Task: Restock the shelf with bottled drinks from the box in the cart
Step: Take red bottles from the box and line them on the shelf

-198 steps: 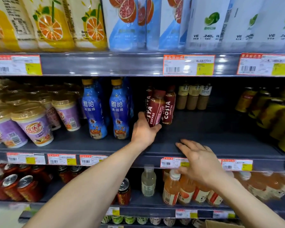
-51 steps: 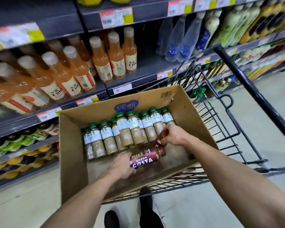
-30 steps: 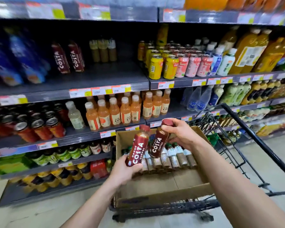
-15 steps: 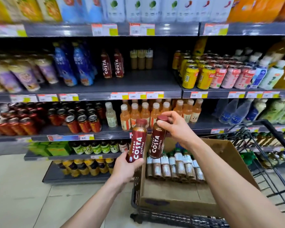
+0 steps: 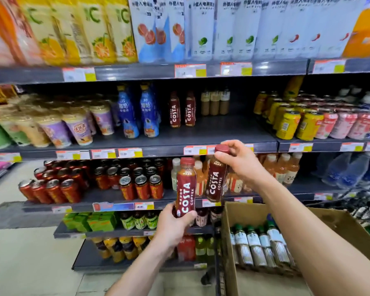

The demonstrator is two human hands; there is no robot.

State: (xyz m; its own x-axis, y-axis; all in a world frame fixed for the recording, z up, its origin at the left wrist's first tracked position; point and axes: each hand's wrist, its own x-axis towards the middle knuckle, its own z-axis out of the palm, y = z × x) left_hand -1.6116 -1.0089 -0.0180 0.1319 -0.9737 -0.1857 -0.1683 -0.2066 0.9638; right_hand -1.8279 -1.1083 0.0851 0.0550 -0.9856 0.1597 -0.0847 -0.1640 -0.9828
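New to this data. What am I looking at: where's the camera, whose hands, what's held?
No machine here: a person works bare-handed, filmed by one camera on their head that looks forward and down at shop shelves. The left hand grips one Costa coffee bottle near its base; the right hand holds a second Costa bottle by its cap. Two matching bottles stand on the middle shelf. Lower right, a cardboard box holds green-capped bottles.

Glossy plastic Costa bottles (image 5: pixel 185 186), matt cardboard box (image 5: pixel 338 223), dark metal shelf (image 5: pixel 212 133)
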